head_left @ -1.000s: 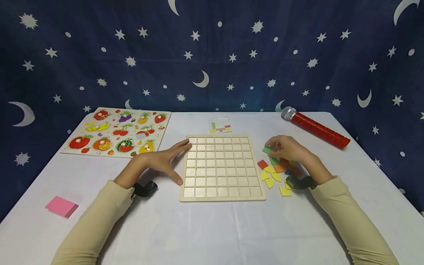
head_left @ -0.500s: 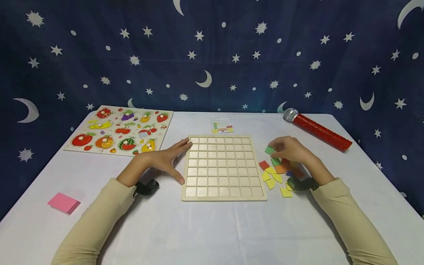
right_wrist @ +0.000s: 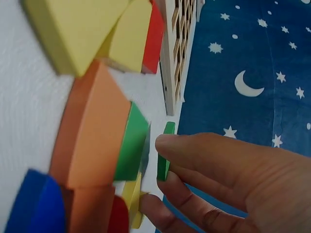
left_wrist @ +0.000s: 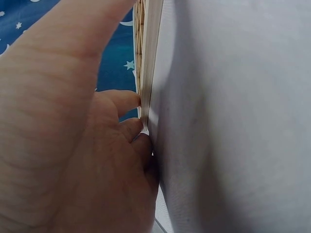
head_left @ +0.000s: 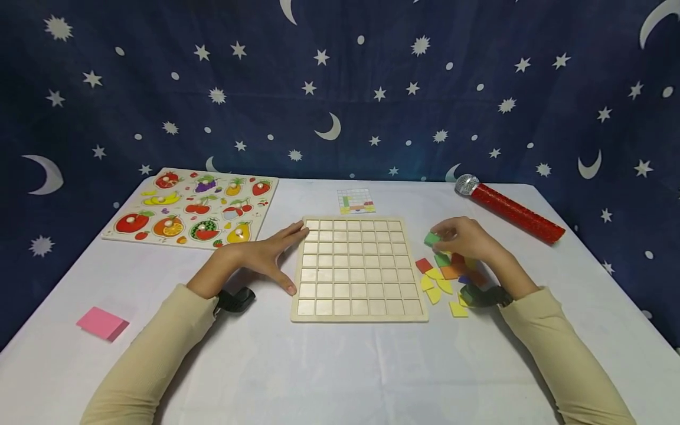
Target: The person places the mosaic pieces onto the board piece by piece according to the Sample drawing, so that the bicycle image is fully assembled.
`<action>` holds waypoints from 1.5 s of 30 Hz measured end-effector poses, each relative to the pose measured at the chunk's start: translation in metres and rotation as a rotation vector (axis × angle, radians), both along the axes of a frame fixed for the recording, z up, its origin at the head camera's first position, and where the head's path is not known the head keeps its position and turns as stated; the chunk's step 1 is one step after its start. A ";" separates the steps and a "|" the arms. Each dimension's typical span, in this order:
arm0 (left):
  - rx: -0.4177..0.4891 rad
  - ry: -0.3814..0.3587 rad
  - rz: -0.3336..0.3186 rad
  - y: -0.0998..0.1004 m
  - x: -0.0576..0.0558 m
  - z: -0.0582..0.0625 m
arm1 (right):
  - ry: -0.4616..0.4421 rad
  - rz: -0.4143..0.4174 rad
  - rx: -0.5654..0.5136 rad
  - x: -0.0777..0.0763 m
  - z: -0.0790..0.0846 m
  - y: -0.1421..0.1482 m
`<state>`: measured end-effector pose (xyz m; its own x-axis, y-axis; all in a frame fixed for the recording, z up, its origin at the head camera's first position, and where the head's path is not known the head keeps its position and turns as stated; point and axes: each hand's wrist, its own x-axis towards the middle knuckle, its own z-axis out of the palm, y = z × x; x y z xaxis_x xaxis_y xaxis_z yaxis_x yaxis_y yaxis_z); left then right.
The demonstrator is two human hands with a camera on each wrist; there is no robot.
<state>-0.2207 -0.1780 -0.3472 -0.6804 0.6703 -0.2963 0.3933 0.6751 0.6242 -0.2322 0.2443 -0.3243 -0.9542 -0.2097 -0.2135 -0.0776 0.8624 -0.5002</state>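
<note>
A light wooden grid board (head_left: 351, 275) lies flat in the middle of the table. My left hand (head_left: 256, 257) rests against its left side, thumb and fingers spread and touching the edge. In the left wrist view the fingertips meet the board's rim (left_wrist: 151, 43). Between thumb and fingers, my right hand (head_left: 467, 238) pinches a green tile (right_wrist: 165, 155) just right of the board. Below that hand lies a loose pile of tiles: another green tile (right_wrist: 132, 145), an orange tile (right_wrist: 104, 131), a red tile (head_left: 423, 265) and several yellow ones. My right hand and wrist camera partly cover the pile.
A small printed pattern card (head_left: 356, 201) lies behind the board. At the back left is a fruit peg puzzle (head_left: 183, 209), and at the back right a red glittery toy microphone (head_left: 515, 211). A pink paper block (head_left: 102, 323) sits by the left sleeve.
The head view has shifted slightly, so the scene appears a little further right. The green tile in my right fingers is tilted a little differently. My left hand stays against the board.
</note>
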 end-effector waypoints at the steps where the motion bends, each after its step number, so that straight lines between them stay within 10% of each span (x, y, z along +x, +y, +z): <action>1: 0.000 0.001 -0.001 0.000 0.000 0.000 | 0.005 0.011 -0.007 0.000 0.001 -0.001; 45: 0.017 -0.025 -0.016 -0.003 -0.001 -0.001 | 0.183 0.480 -0.172 -0.013 -0.002 -0.110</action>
<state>-0.2219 -0.1815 -0.3487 -0.6621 0.6861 -0.3015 0.3882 0.6582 0.6451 -0.2453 0.1344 -0.3268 -0.7608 -0.6486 0.0226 -0.5417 0.6155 -0.5724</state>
